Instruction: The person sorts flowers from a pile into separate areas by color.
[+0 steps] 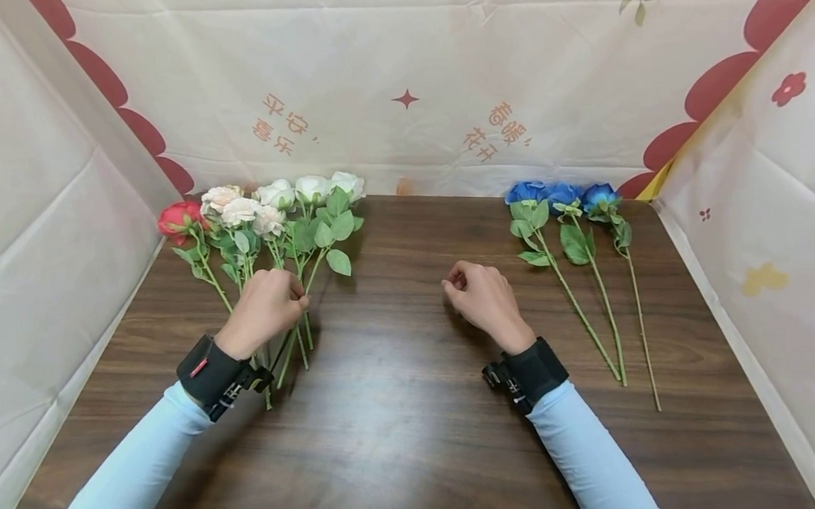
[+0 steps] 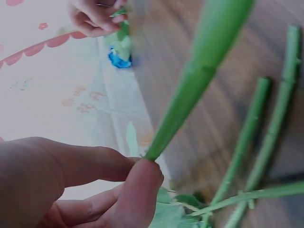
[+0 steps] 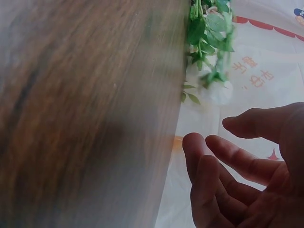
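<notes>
My left hand [image 1: 267, 309] pinches a green stem [image 2: 194, 76] between thumb and fingertips. The stem appears to belong to the rightmost white rose [image 1: 347, 185], whose leaves fan out above the hand. Beside and beneath this hand lie more artificial flowers: a red rose [image 1: 179, 220], pale cream flowers [image 1: 239, 211] and other white roses [image 1: 277, 194]. Over the table's middle, my right hand [image 1: 483, 298] has loosely curled fingers; in the right wrist view, a gap separates thumb [image 3: 254, 124] and fingers, with nothing held.
Three blue roses [image 1: 561, 194] lie at the right, heads toward the back edge and stems toward me. A brown wooden table [image 1: 388, 418] spans the space. Printed cloth [image 1: 414, 52] hangs behind it and along both sides.
</notes>
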`<state>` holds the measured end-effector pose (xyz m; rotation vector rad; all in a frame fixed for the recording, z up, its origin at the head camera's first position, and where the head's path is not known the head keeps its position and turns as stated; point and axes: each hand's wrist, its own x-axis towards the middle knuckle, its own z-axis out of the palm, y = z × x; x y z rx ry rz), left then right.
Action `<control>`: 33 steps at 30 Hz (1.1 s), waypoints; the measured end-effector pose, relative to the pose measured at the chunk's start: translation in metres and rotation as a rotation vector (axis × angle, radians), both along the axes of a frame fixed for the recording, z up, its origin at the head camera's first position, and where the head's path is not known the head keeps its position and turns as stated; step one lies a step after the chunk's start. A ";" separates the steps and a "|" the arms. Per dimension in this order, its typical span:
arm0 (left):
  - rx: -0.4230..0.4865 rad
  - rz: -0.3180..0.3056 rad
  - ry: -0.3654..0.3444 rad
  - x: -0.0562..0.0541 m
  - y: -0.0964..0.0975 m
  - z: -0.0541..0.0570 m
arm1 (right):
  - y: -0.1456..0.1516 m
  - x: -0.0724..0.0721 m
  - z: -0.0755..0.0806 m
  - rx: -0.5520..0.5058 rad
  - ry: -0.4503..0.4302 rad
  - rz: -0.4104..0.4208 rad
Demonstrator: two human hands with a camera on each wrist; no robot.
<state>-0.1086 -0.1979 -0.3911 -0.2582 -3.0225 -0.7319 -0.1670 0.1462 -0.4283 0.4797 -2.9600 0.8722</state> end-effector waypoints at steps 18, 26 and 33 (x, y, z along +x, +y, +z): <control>0.062 0.033 0.031 -0.001 0.015 0.014 | 0.001 -0.002 0.006 0.017 0.000 0.000; 0.158 0.000 0.046 -0.002 0.057 -0.007 | -0.006 0.006 0.007 -0.056 -0.086 0.061; 0.303 -0.026 0.003 -0.005 0.103 -0.012 | -0.016 0.011 0.006 -0.296 -0.298 0.133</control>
